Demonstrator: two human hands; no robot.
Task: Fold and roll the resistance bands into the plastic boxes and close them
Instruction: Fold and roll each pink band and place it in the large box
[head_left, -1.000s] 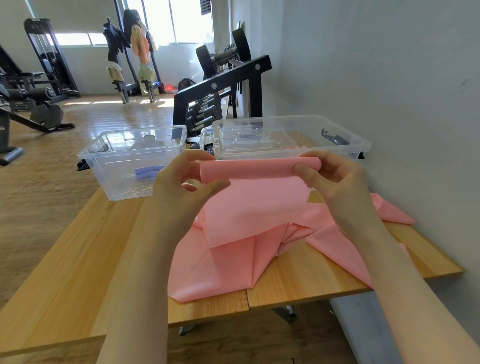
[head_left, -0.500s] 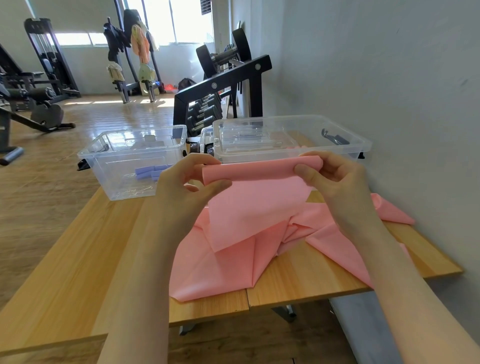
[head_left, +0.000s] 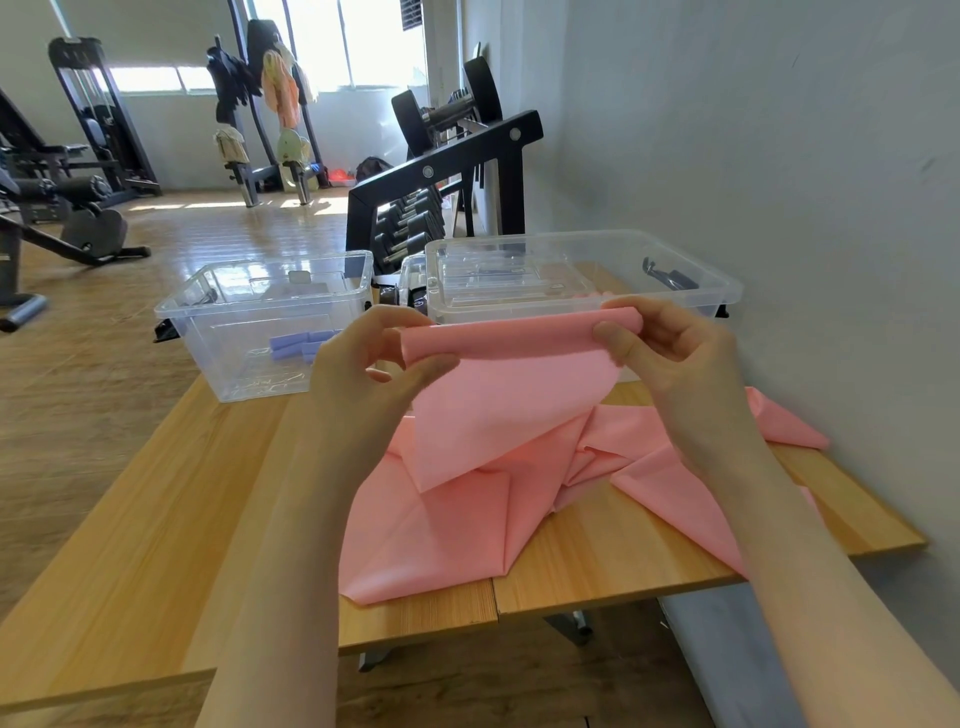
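Resistance band (head_left: 498, 467), pink, looks thin, limp and light, likely slippery; most lies crumpled on the wooden surface (head_left: 156, 519) before two clear plastic boxes (head_left: 218, 312). Its rolled end is pinched aloft by left hand (head_left: 363, 364) and right hand (head_left: 670, 353), best gripped at the roll's ends. Gym machines stand behind.

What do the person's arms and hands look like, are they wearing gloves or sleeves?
No gloves and no sleeves show. The left hand and the right hand are bare, and both forearms are uncovered right down to the bottom edge of the head view. No watch, ring, bracelet or marking shows on the sides facing the camera.
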